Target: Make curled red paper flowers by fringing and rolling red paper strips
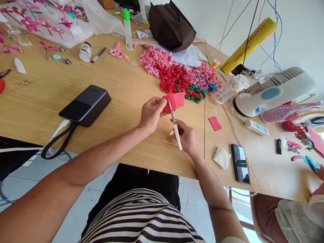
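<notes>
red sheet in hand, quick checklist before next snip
Left hand pinching red sheet: ok.
Right hand gripping cream-handled scissors: ok.
Scissor blades at the sheet's fringed lower edge: ok.
Scissor blades open for the cut: cannot tell, too narrow to see.
Fringe cuts evenly spaced: cannot tell at this angle.
Loose red piece apart from both hands: ok.

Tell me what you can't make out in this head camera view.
Head view:
- Right hand covers the grip of the white-handled cutting tool, so its type is unclear.
- Left hand hides part of the red paper.
- White jar: label too small to read.
- Right edge cuts off a co-worker's hand.
</notes>
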Tool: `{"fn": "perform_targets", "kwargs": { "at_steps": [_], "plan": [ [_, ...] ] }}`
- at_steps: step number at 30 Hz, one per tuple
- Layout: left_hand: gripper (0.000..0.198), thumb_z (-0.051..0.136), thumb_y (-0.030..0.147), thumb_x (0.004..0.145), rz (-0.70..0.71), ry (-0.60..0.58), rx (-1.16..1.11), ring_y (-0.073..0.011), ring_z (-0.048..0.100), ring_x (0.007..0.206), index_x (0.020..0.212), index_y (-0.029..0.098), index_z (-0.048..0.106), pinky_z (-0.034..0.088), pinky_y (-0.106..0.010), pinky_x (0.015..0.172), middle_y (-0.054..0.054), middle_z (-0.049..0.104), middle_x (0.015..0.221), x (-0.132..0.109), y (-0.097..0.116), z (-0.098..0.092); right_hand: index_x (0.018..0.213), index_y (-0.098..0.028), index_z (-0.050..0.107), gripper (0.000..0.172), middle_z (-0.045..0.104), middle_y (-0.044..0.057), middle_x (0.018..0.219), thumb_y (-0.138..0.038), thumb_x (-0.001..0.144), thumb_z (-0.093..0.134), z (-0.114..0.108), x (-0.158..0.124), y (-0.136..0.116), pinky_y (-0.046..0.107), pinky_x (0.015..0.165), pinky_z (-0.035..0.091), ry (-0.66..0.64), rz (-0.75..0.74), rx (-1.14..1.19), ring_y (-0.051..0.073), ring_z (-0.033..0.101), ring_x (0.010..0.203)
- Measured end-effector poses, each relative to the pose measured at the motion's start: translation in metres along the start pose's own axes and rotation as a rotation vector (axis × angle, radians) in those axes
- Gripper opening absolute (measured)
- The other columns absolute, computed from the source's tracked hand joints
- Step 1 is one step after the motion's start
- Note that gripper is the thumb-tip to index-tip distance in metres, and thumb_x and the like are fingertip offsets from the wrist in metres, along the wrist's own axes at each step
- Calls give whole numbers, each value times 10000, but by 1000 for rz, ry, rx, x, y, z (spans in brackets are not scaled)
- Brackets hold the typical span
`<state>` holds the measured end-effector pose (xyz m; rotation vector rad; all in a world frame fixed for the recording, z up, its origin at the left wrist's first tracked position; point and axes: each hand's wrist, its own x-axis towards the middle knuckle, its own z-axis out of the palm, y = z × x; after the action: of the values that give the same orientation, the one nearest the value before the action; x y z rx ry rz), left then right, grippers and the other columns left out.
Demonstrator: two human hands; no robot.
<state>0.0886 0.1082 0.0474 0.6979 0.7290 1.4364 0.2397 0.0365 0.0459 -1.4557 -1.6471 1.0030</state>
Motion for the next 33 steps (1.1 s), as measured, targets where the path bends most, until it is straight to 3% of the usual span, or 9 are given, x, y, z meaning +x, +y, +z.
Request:
{"fn": "perform_targets", "kwargs": {
  "at_steps": [33],
  "plan": [
    [475, 889, 520, 683, -25, -14, 16, -104, 678, 679, 759, 195, 551, 603, -243, 705, 45, 672, 703, -4, 0, 2, 1248, -123, 684, 664, 466, -53, 682, -602, 794, 747, 0, -1, -2, 263, 605, 349, 18, 14, 15, 104, 390, 618]
  ]
}}
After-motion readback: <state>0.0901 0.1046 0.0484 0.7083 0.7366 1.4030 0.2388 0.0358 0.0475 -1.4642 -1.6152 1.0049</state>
